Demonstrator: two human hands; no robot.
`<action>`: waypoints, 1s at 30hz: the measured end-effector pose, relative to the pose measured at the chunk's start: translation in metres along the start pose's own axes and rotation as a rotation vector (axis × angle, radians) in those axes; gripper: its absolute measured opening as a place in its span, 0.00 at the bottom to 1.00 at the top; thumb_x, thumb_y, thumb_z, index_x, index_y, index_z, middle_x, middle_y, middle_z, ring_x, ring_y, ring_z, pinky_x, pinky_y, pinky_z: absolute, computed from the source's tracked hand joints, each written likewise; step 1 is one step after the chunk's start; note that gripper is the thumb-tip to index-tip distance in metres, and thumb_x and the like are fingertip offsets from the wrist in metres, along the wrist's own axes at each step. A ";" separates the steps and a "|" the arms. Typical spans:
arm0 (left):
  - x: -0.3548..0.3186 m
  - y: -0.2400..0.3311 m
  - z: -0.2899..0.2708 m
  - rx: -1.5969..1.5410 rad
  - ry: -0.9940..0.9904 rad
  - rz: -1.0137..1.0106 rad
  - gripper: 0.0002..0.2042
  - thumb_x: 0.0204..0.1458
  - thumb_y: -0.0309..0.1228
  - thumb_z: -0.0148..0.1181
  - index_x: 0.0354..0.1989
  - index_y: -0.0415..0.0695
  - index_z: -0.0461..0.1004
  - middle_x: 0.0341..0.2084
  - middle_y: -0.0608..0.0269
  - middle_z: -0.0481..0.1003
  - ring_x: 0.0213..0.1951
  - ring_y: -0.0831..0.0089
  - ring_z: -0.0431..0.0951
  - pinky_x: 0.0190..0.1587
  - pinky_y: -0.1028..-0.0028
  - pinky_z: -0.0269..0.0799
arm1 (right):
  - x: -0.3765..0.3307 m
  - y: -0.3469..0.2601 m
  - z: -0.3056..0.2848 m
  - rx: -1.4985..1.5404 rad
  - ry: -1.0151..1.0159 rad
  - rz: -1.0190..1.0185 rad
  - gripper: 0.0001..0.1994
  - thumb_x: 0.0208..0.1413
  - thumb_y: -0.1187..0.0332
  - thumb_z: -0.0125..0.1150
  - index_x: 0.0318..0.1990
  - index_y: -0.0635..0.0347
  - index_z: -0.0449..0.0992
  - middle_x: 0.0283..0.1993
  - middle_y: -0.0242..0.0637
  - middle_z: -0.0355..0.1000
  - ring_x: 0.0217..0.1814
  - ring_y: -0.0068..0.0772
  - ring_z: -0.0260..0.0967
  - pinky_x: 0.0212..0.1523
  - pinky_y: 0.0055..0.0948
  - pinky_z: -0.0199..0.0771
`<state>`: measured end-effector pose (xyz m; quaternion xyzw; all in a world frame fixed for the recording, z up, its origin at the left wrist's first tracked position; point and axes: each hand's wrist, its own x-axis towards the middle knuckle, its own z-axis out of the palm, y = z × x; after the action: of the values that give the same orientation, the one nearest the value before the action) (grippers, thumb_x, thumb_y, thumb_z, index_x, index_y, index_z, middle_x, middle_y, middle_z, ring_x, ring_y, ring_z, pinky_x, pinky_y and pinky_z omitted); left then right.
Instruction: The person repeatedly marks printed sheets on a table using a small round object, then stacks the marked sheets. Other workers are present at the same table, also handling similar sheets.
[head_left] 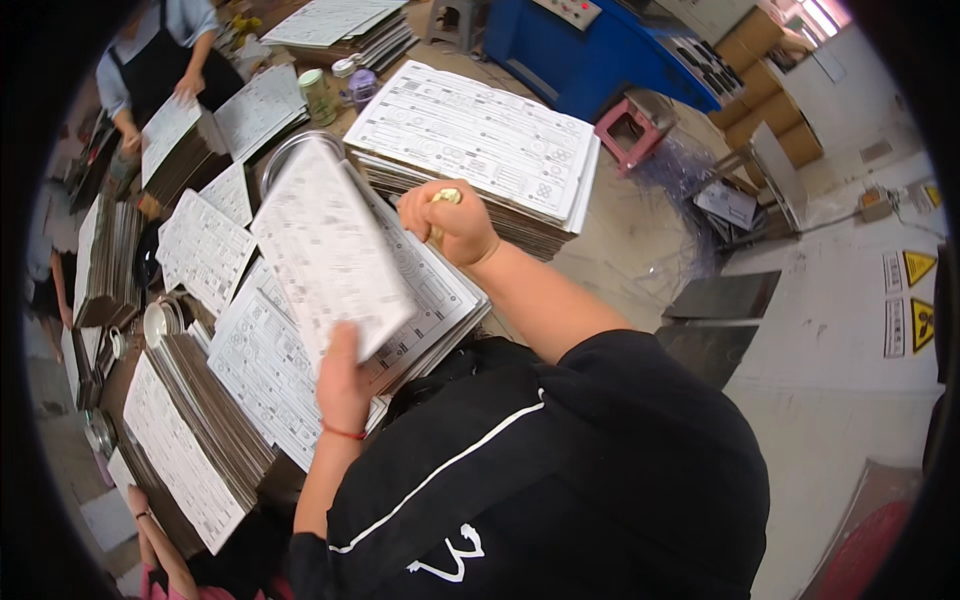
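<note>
My left hand (343,385), with a red cord at its wrist, is closed on the near edge of a white printed board (325,250). That board is tilted up and blurred by motion. Under it lies a stack of printed boards (265,360) covered in line drawings. My right hand (445,220) makes a fist around a small pale yellow thing (447,196) whose kind I cannot make out. The fist is beside the raised board's right edge, in front of a taller stack of printed boards (475,125).
Loose printed boards (205,250) and another stack (190,450) lie to the left. A metal basin (290,150), a green-lidded jar (316,92) and a purple bottle (362,86) stand beyond. Co-workers' hands (188,85) are at upper left and lower left. A pink stool (635,130) stands right.
</note>
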<state>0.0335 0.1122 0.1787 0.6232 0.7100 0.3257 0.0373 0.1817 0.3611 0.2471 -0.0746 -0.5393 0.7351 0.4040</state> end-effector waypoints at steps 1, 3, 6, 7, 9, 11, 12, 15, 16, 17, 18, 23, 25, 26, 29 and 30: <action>-0.009 -0.013 -0.010 -0.031 0.159 0.002 0.27 0.48 0.12 0.47 0.60 0.36 0.66 0.55 0.43 0.71 0.56 0.49 0.72 0.58 0.62 0.67 | -0.007 -0.001 -0.006 0.006 0.034 0.013 0.09 0.42 0.73 0.50 0.15 0.64 0.70 0.17 0.37 0.67 0.22 0.26 0.61 0.26 0.24 0.63; -0.053 -0.052 -0.020 -0.317 0.398 -0.237 0.20 0.57 0.14 0.42 0.58 0.29 0.65 0.55 0.46 0.72 0.56 0.60 0.73 0.59 0.67 0.65 | -0.022 0.003 -0.020 0.022 0.096 0.041 0.09 0.42 0.73 0.49 0.15 0.64 0.70 0.17 0.37 0.67 0.22 0.26 0.61 0.26 0.24 0.63; -0.089 -0.038 -0.054 -0.121 0.523 -0.309 0.17 0.64 0.19 0.40 0.60 0.27 0.61 0.54 0.44 0.70 0.54 0.60 0.72 0.58 0.69 0.64 | -0.049 0.026 -0.029 -0.045 0.175 0.105 0.09 0.42 0.73 0.48 0.14 0.65 0.69 0.17 0.37 0.67 0.22 0.25 0.61 0.25 0.24 0.63; -0.126 -0.067 -0.045 -0.158 0.502 -0.406 0.18 0.64 0.22 0.42 0.61 0.28 0.62 0.57 0.41 0.67 0.58 0.55 0.70 0.62 0.65 0.60 | -0.055 0.029 -0.028 -0.084 0.185 0.110 0.09 0.42 0.73 0.48 0.14 0.65 0.69 0.17 0.36 0.67 0.22 0.24 0.61 0.25 0.24 0.63; -0.166 -0.089 -0.019 0.127 0.362 -0.274 0.20 0.63 0.27 0.46 0.61 0.31 0.63 0.61 0.38 0.63 0.62 0.51 0.65 0.65 0.63 0.56 | -0.065 0.038 -0.027 -0.129 0.215 0.133 0.10 0.43 0.73 0.48 0.14 0.65 0.68 0.17 0.35 0.67 0.21 0.23 0.61 0.24 0.25 0.63; -0.229 -0.134 0.019 0.211 0.079 -0.292 0.22 0.61 0.30 0.49 0.61 0.33 0.64 0.61 0.39 0.63 0.64 0.50 0.62 0.66 0.62 0.56 | -0.065 0.042 -0.025 -0.195 0.120 0.160 0.09 0.44 0.75 0.48 0.15 0.66 0.68 0.18 0.37 0.67 0.25 0.27 0.62 0.29 0.26 0.64; -0.276 -0.157 0.036 0.238 -0.122 -0.326 0.23 0.59 0.31 0.51 0.61 0.35 0.64 0.62 0.39 0.62 0.65 0.50 0.61 0.66 0.62 0.55 | -0.061 0.047 -0.021 -0.212 0.073 0.131 0.09 0.44 0.75 0.48 0.15 0.65 0.68 0.18 0.36 0.67 0.24 0.26 0.61 0.28 0.26 0.63; -0.262 -0.148 0.049 0.146 -0.347 -0.604 0.23 0.53 0.27 0.54 0.59 0.35 0.66 0.58 0.42 0.65 0.63 0.49 0.63 0.65 0.62 0.57 | -0.056 0.055 -0.019 -0.259 0.029 0.130 0.09 0.44 0.75 0.49 0.15 0.65 0.68 0.18 0.35 0.66 0.23 0.24 0.60 0.26 0.25 0.61; -0.220 -0.120 0.035 0.077 -0.259 -0.716 0.24 0.50 0.24 0.54 0.58 0.35 0.67 0.56 0.43 0.67 0.61 0.49 0.64 0.64 0.61 0.58 | -0.054 0.054 -0.017 -0.232 0.041 0.199 0.09 0.44 0.75 0.49 0.15 0.65 0.68 0.17 0.35 0.66 0.23 0.24 0.60 0.25 0.24 0.61; -0.191 -0.098 0.021 0.033 -0.149 -0.764 0.24 0.47 0.21 0.55 0.57 0.35 0.68 0.54 0.44 0.69 0.59 0.49 0.66 0.63 0.61 0.59 | -0.052 0.056 -0.012 -0.193 0.046 0.266 0.09 0.44 0.75 0.50 0.15 0.65 0.68 0.17 0.34 0.66 0.22 0.23 0.60 0.25 0.24 0.60; -0.159 -0.078 0.010 0.016 -0.047 -0.737 0.25 0.45 0.18 0.55 0.56 0.34 0.68 0.52 0.44 0.71 0.58 0.49 0.67 0.62 0.61 0.60 | -0.052 0.066 -0.013 -0.123 0.038 0.272 0.09 0.44 0.74 0.50 0.15 0.64 0.69 0.17 0.34 0.66 0.21 0.21 0.60 0.24 0.24 0.61; -0.034 -0.032 0.013 -0.031 0.050 -0.272 0.24 0.44 0.23 0.62 0.54 0.38 0.70 0.56 0.49 0.69 0.59 0.52 0.66 0.63 0.60 0.58 | -0.055 0.102 0.000 -0.325 -0.024 0.453 0.08 0.43 0.70 0.53 0.17 0.63 0.73 0.15 0.34 0.67 0.18 0.24 0.60 0.21 0.27 0.63; 0.005 -0.005 0.032 -0.033 -0.129 -0.089 0.31 0.40 0.30 0.69 0.57 0.41 0.67 0.61 0.48 0.63 0.63 0.49 0.60 0.65 0.55 0.53 | -0.058 0.106 0.006 -0.410 -0.055 0.478 0.09 0.42 0.69 0.55 0.16 0.63 0.73 0.14 0.36 0.68 0.16 0.26 0.60 0.20 0.30 0.64; 0.013 0.004 0.045 0.045 -0.225 -0.097 0.39 0.36 0.38 0.73 0.61 0.44 0.64 0.65 0.49 0.57 0.67 0.49 0.54 0.67 0.51 0.48 | -0.057 0.108 0.005 -0.496 -0.095 0.366 0.09 0.41 0.68 0.56 0.18 0.65 0.74 0.15 0.39 0.68 0.16 0.29 0.60 0.21 0.33 0.64; 0.016 0.025 0.069 0.272 -0.478 -0.210 0.47 0.35 0.51 0.72 0.67 0.50 0.59 0.69 0.49 0.51 0.70 0.50 0.47 0.69 0.46 0.39 | -0.049 0.112 0.003 -0.505 -0.125 0.431 0.09 0.41 0.69 0.55 0.18 0.65 0.74 0.15 0.41 0.67 0.16 0.31 0.59 0.21 0.34 0.64; 0.016 0.026 0.071 0.289 -0.514 -0.228 0.49 0.37 0.55 0.70 0.69 0.51 0.55 0.71 0.50 0.47 0.71 0.51 0.45 0.69 0.44 0.36 | -0.046 0.107 0.001 -0.504 -0.143 0.522 0.08 0.43 0.69 0.54 0.18 0.63 0.72 0.14 0.35 0.65 0.18 0.26 0.55 0.23 0.31 0.62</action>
<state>0.0846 0.1569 0.1415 0.6005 0.7815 0.0468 0.1627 0.1567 0.3199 0.1417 -0.2550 -0.6931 0.6610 0.1330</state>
